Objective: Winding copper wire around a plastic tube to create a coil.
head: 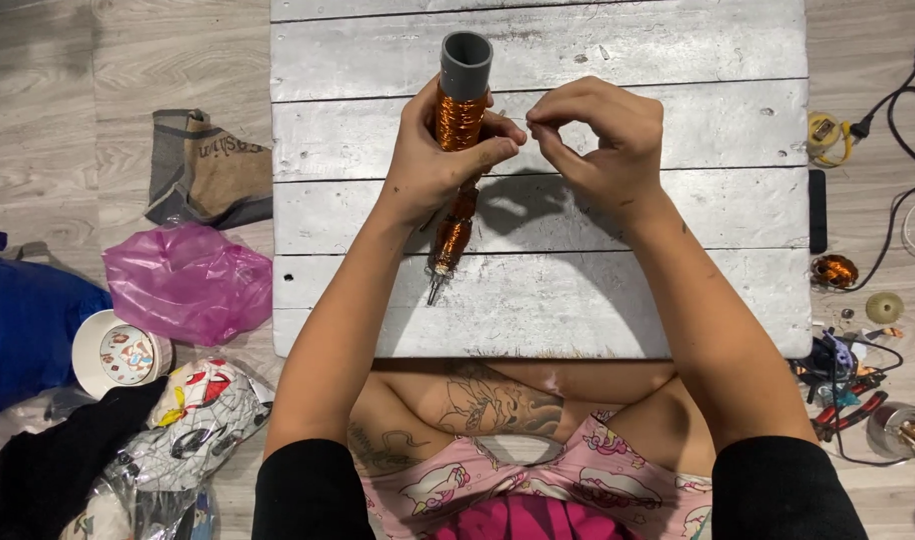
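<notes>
My left hand (440, 158) grips a grey plastic tube (465, 66) wound with copper wire (459, 120), held upright over a silver-painted wooden board (678, 60). A second copper-wound part with a thin metal tip (450, 240) hangs out below that hand. My right hand (603, 135) is just to the right, with thumb and forefinger pinched together at a very fine strand near the left hand's fingertips. The strand is almost too thin to see.
Left of the board on the wooden floor lie a pink plastic bag (188, 282), a grey-brown cloth bag (208, 170), a blue bag (23, 320), a white cup (118, 352) and printed cloth (193, 420). To the right lie a copper coil (835, 270), black cables (903, 90), a black bar (818, 210) and pliers (848, 410).
</notes>
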